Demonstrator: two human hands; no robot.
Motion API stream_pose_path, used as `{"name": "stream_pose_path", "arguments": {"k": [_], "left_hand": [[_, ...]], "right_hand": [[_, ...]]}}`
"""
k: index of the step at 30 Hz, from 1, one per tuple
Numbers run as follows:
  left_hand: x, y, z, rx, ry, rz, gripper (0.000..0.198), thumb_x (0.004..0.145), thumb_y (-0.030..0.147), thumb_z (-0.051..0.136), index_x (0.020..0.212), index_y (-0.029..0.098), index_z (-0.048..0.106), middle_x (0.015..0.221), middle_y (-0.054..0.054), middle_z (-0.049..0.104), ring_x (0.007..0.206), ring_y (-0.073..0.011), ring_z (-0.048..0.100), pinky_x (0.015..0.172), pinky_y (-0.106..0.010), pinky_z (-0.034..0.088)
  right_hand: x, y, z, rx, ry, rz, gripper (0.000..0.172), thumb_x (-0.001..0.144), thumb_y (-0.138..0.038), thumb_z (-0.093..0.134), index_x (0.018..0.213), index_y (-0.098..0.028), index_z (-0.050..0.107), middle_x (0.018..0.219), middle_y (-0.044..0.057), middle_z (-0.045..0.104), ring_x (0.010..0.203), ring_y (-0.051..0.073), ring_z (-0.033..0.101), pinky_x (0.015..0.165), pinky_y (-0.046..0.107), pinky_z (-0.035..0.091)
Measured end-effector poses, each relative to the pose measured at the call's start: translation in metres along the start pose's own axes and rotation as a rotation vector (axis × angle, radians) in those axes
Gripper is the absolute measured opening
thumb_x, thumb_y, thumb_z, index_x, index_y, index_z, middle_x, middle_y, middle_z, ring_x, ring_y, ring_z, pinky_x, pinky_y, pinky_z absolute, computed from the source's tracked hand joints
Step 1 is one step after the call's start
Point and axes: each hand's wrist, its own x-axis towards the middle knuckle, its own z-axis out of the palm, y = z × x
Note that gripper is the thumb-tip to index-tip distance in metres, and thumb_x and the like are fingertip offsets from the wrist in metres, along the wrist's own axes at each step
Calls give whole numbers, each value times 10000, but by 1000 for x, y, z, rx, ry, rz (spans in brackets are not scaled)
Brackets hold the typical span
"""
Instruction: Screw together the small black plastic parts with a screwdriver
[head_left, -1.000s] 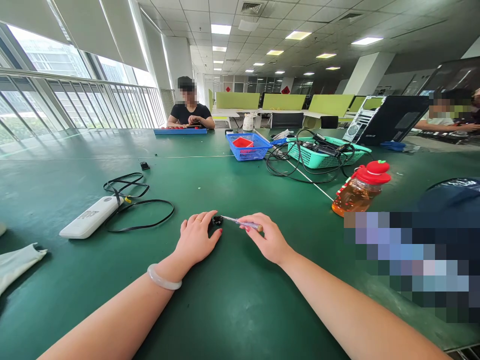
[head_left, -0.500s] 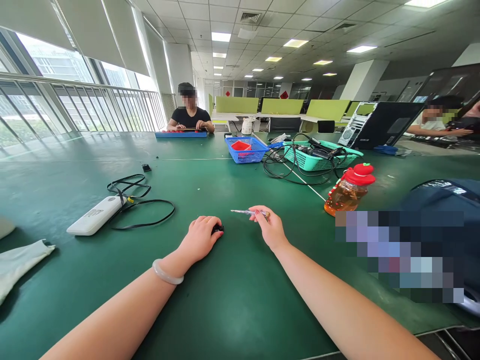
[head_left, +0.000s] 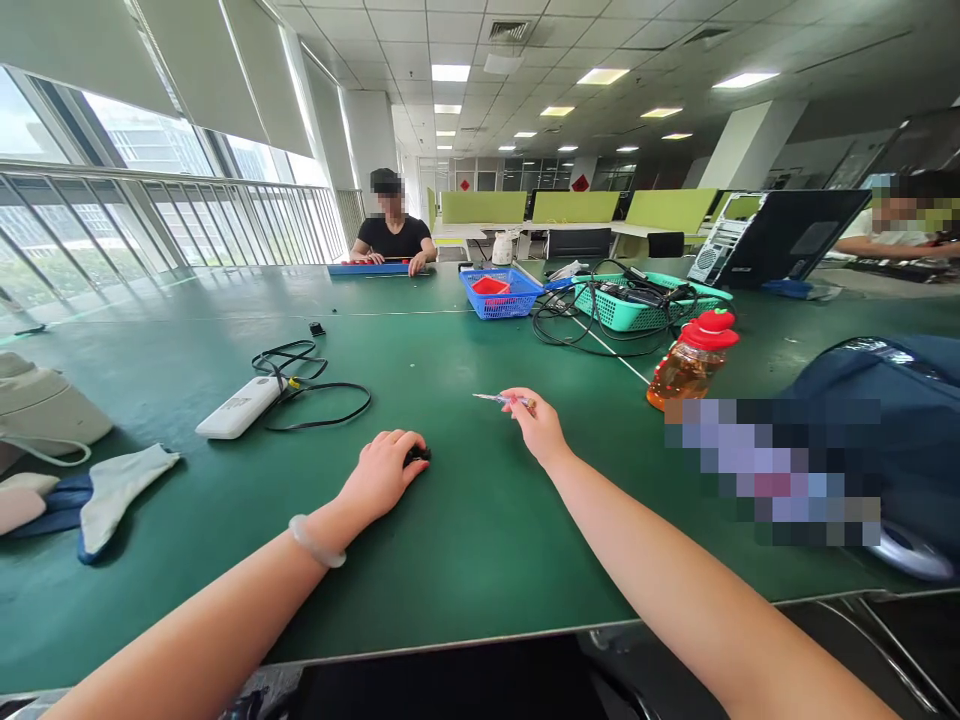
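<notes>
My left hand (head_left: 382, 472) rests on the green table (head_left: 465, 520), fingers curled over a small black part (head_left: 417, 455) that peeks out at the fingertips. To its right, my right hand (head_left: 537, 425) is raised a little above the table and pinches the handle of a thin screwdriver (head_left: 501, 400), whose metal shaft points left. The screwdriver tip is well apart from the black part.
A white power bank (head_left: 240, 406) with a black cable (head_left: 315, 385) lies to the left. White gloves (head_left: 120, 480) sit at the far left. A red-lidded bottle (head_left: 688, 362), a blue basket (head_left: 496, 293) and a teal basket (head_left: 637, 300) with cables stand behind. Another person sits across the table.
My right hand has lifted the screwdriver off the black part and drawn it away to the right. My left hand stays closed over the part. The camera has pulled back.
</notes>
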Motion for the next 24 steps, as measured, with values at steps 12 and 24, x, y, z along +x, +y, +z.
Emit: {"name": "stream_pose_path", "arguments": {"k": [12,24], "left_hand": [[-67,-89,-63,237,107,-456,328,881,435,421,1069,238,604,1154,-107,664,1117,-335,572,919,-479,419],[-93,-81,-107,420,90,-575,492,961,398,246,1272,226,586,1123,-88,721,1115,-292,591,978,-427,362]], "right_hand": [[-3,-2,1,-97,-17,-39,279,846,-384,481,982,-236,675,848,37,703,760,194,615,693,319,455],[-5,-5,0,-127,-24,-67,286,846,-387,479,987,-232,674,854,40,702,784,203,619,695,321,459]]}}
